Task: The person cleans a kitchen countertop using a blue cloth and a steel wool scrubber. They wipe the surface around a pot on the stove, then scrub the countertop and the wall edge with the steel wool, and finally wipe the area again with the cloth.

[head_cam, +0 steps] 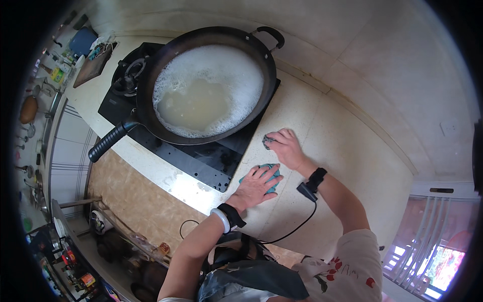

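My left hand (257, 185) lies palm down on a teal cloth (274, 180) on the white countertop (339, 151), just right of the black gas stove's front corner. Beyond it, my right hand (286, 148) grips a dark metallic scouring pad (268, 141) against the counter, near the stove's (158, 151) side edge. A large wok (206, 139) stands on the stove, holding cloudy liquid with white foam. Its black ribbed handle (109, 141) points towards the front left.
A bare burner (130, 77) shows left of the wok. Farther left are a wooden cutting board (96, 68) and bottles. The tiled wall (362, 56) bounds the counter behind. Below left, an open lower compartment holds pots. A cable runs from my right wrist.
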{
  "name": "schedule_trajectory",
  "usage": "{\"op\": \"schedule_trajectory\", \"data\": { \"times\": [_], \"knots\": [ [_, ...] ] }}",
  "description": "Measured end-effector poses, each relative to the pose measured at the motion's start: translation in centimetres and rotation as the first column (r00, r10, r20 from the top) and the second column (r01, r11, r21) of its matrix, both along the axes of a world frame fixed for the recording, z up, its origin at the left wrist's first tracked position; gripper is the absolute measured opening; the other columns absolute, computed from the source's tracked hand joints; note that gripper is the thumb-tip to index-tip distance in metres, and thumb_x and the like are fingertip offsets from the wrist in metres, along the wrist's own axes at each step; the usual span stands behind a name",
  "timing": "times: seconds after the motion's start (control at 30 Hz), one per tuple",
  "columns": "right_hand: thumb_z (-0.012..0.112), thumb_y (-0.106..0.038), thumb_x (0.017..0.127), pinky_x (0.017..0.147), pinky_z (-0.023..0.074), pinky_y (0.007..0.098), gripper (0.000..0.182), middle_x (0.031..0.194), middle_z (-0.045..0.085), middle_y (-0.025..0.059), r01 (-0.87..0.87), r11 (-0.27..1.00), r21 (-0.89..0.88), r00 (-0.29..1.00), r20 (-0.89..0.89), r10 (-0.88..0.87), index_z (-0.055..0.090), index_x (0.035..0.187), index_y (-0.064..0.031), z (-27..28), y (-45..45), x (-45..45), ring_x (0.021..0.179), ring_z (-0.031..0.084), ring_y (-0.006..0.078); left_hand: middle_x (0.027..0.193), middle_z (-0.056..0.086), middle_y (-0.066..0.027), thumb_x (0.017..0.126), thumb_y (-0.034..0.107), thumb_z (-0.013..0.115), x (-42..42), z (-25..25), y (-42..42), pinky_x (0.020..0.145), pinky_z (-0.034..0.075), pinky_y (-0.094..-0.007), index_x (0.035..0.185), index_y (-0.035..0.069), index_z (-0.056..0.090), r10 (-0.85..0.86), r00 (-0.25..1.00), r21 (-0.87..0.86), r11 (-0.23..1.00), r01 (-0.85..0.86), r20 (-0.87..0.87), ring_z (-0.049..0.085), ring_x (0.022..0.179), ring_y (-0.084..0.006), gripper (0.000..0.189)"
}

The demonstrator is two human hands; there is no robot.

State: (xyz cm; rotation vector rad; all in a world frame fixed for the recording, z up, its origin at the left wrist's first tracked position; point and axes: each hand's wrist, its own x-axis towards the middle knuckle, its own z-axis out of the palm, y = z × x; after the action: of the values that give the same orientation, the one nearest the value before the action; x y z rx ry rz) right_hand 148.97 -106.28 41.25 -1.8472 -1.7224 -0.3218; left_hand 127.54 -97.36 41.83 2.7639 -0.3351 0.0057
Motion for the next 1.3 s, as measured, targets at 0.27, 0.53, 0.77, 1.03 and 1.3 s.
{"op": "schedule_trajectory", "data": {
  "times": [0.27,0.53,0.77,1.03,1.3],
  "knots": [
    [0.060,-0.010,0.078,0.080,0.0480,0.0420,0.017,0.108,0.068,0.0068,0.396,0.910,-0.120,0.911,0.178,-0.373,0.069,0.092,-0.0117,-2.5,-0.1,3.4,0.091,0.057,0.0303,0.159,0.031,-0.0083,0.092,0.051,0.060,0.1,0.1,-0.5,0.113,0.029,-0.0461,0.143,0.023,0.048,-0.009,1.000,0.006,1.000,0.009,0.023,0.041,0.131,-0.0285,0.060],
    [0.053,-0.011,0.086,0.079,0.0464,0.0433,0.015,0.104,0.068,0.0076,0.605,0.793,-0.076,0.794,0.137,-0.592,0.067,0.091,-0.0113,-2.4,-4.1,8.0,0.087,0.057,0.0316,0.158,0.033,-0.0084,0.090,0.050,0.061,0.7,0.3,-0.8,0.111,0.031,-0.0451,0.141,0.022,0.049,-0.033,0.997,0.006,0.999,0.032,0.073,0.040,0.132,-0.0275,0.059],
    [0.058,-0.005,0.079,0.087,0.0469,0.0409,0.023,0.119,0.066,0.0051,0.195,0.978,-0.070,0.977,0.098,-0.188,0.069,0.098,-0.0135,0.1,-8.8,-0.1,0.091,0.055,0.0264,0.154,0.036,-0.0095,0.089,0.049,0.063,0.4,0.5,-0.5,0.110,0.030,-0.0469,0.140,0.022,0.050,0.000,1.000,-0.039,0.999,0.000,0.005,0.040,0.130,-0.0313,0.060],
    [0.053,-0.005,0.085,0.087,0.0466,0.0444,0.020,0.102,0.066,0.0126,0.463,0.886,-0.032,0.884,0.093,-0.458,0.067,0.099,-0.0084,0.0,-11.1,-3.6,0.094,0.061,0.0324,0.155,0.033,-0.0095,0.089,0.044,0.066,0.5,1.4,-0.7,0.110,0.030,-0.0481,0.143,0.022,0.049,-0.003,0.999,0.031,1.000,0.004,-0.032,0.038,0.132,-0.0329,0.061],
    [0.051,-0.007,0.088,0.088,0.0439,0.0452,0.022,0.110,0.063,0.0129,0.999,0.030,-0.017,0.033,0.224,-0.974,0.065,0.105,-0.0099,-2.4,-26.6,3.0,0.098,0.056,0.0331,0.150,0.037,-0.0107,0.086,0.031,0.073,3.6,1.9,-1.5,0.107,0.036,-0.0495,0.143,0.020,0.049,-0.101,0.995,-0.261,0.960,0.100,0.013,0.042,0.129,-0.0345,0.062]
  ]
}}
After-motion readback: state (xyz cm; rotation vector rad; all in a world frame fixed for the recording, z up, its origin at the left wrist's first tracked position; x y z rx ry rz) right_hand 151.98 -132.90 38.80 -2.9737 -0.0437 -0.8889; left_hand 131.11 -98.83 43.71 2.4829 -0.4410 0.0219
